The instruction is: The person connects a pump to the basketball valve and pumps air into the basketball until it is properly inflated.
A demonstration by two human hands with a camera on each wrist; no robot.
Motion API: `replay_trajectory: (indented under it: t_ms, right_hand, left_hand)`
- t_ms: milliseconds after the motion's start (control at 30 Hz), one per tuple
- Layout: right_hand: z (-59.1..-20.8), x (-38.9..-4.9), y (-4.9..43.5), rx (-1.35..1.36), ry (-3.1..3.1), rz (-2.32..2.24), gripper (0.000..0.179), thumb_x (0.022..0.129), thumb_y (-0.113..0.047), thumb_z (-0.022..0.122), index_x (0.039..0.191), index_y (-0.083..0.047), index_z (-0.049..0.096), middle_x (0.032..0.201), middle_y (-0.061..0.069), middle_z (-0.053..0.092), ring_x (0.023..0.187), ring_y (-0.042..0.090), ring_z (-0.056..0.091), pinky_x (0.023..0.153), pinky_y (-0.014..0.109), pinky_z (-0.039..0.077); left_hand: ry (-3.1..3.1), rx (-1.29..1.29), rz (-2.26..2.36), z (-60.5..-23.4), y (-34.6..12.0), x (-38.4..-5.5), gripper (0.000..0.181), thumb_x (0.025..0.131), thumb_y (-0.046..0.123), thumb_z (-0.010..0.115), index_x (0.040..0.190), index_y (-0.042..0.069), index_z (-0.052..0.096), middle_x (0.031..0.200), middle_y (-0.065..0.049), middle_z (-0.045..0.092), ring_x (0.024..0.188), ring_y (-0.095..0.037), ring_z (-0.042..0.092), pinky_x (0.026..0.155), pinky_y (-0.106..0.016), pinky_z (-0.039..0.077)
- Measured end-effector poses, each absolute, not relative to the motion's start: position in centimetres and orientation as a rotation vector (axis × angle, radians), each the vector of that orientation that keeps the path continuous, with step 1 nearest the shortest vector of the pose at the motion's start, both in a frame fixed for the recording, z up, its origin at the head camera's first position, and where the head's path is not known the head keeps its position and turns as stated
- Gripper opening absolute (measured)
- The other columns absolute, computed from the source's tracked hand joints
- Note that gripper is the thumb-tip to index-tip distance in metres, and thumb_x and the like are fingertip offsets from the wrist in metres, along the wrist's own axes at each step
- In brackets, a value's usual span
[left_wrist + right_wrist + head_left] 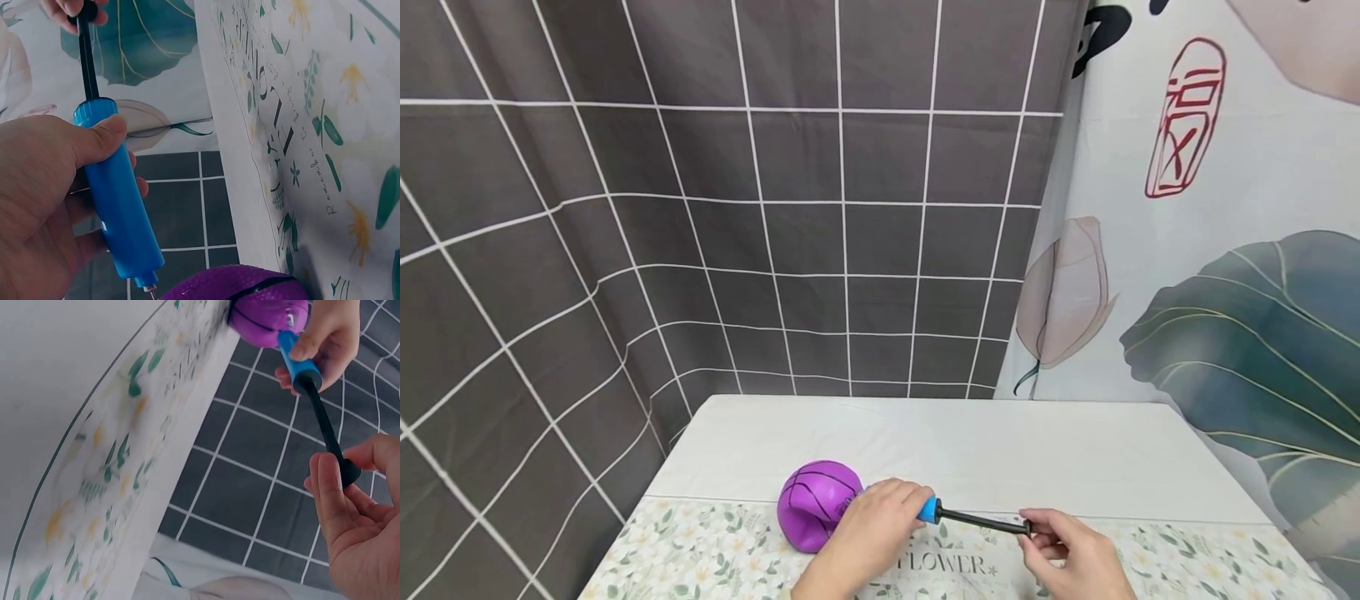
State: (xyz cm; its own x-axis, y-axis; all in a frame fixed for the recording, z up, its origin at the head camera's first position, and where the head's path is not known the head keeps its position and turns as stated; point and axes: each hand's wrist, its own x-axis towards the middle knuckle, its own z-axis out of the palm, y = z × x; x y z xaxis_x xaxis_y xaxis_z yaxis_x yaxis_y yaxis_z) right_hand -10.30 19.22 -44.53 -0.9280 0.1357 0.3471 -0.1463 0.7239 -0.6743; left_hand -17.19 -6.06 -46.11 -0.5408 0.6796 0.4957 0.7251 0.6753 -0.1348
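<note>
A dented purple ball [820, 504] with black lines rests on the table at the left. My left hand [880, 521] grips the blue barrel of a small hand pump [122, 206], its thumb laid along the barrel. The metal needle at the pump's end meets the ball in the left wrist view. Out of the barrel's other end extends a long black rod [981, 521]. My right hand [1071, 550] pinches the black knob [348, 472] at the rod's end between thumb and fingers.
The table [940, 450] carries a white cloth with a floral printed band along its front. Behind and to the left hangs a dark grey curtain [880, 242] with white grid lines. A white curtain [1097, 333] with leaf prints hangs at the right.
</note>
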Motion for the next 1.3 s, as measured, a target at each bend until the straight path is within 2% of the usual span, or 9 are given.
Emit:
replay_trajectory:
  t_ms: [233, 400, 867, 1067, 1300]
  right_hand:
    - [-44.2, -9.7, 19.9, -0.043, -2.594, 0.978, 0.024, 0.080, -0.005, 0.082, 0.102, -0.006, 0.075, 0.078, -0.006, 0.065, 0.063, -0.004, 0.058, 0.057, 0.016, 0.055]
    - [-44.3, -10.0, 19.4, 0.015, -2.546, 0.961, 0.025, 0.079, -0.004, 0.082, 0.103, -0.005, 0.075, 0.079, -0.007, 0.065, 0.064, -0.005, 0.058, 0.057, 0.016, 0.055]
    - [-45.1, -11.5, 14.6, 0.201, -2.549, 1.029, 0.022, 0.081, -0.004, 0.082, 0.101, -0.006, 0.075, 0.083, -0.005, 0.068, 0.066, -0.005, 0.057, 0.058, 0.017, 0.054]
    - [-45.2, -12.1, 13.6, 0.256, -2.553, 1.154, 0.021, 0.081, -0.002, 0.081, 0.099, -0.008, 0.074, 0.085, -0.005, 0.068, 0.066, -0.005, 0.057, 0.058, 0.018, 0.054]
    - [-44.9, -11.8, 14.7, 0.219, -2.612, 1.242, 0.021, 0.082, -0.001, 0.079, 0.101, -0.006, 0.072, 0.083, -0.005, 0.067, 0.065, -0.004, 0.058, 0.059, 0.018, 0.055]
  left_hand:
    - [-2.327, -1.107, -0.101, -46.4, -6.1, -17.4, 0.035, 0.090, 0.032, 0.074, 0.120, 0.017, 0.066, 0.112, 0.007, 0.070, 0.105, -0.009, 0.066, 0.096, -0.025, 0.053]
    - [-2.317, -1.098, -0.084, -46.4, -6.0, -17.3, 0.035, 0.089, 0.031, 0.075, 0.119, 0.015, 0.067, 0.111, 0.006, 0.070, 0.103, -0.009, 0.066, 0.093, -0.025, 0.054]
    - [-2.278, -1.113, -0.071, -46.5, -5.2, -16.7, 0.035, 0.085, 0.031, 0.080, 0.113, 0.015, 0.067, 0.107, 0.007, 0.070, 0.097, -0.008, 0.065, 0.090, -0.023, 0.055]
    - [-2.306, -1.121, -0.107, -46.6, -5.6, -16.6, 0.034, 0.087, 0.030, 0.077, 0.117, 0.017, 0.066, 0.110, 0.008, 0.069, 0.101, -0.008, 0.065, 0.092, -0.024, 0.054]
    - [-2.359, -1.125, -0.142, -46.5, -6.3, -16.6, 0.036, 0.089, 0.031, 0.075, 0.122, 0.018, 0.065, 0.114, 0.009, 0.069, 0.106, -0.007, 0.064, 0.096, -0.024, 0.052]
